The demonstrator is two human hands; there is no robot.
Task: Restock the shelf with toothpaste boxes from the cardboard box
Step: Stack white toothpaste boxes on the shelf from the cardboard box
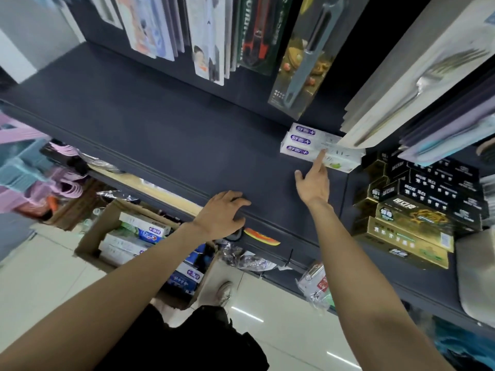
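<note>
2 bare forearms reach up from the bottom of the view toward a dark shelf.

Item 1, nearest: cardboard box on the pale floor, below the shelf's front edge, flaps open. Inside lie several toothpaste boxes in the carton, white and blue, stacked loosely; part of the carton is hidden behind the left forearm.

Item 2: left hand, palm down at the shelf's front edge, fingers loosely curved over the lip. It holds nothing.

Item 3: right hand, further in on the shelf surface toward its right end. Index finger extended straight, tip touching the front-most box of the white stack; thumb spread out to the left, remaining fingers folded back. Nothing is gripped.

Item 4: 3 white toothpaste boxes on the shelf, purple labels on their left ends, lying flat side by side near the back right corner of the shelf surface, long sides parallel to the back edge.

Item 5: black and gold cartons, stacked in the adjoining bay just right of the white stack.

Item 6, farthest: hanging carded goods above the back edge, among them a grey peeler on a dark card and packaged forks at upper right.
</note>
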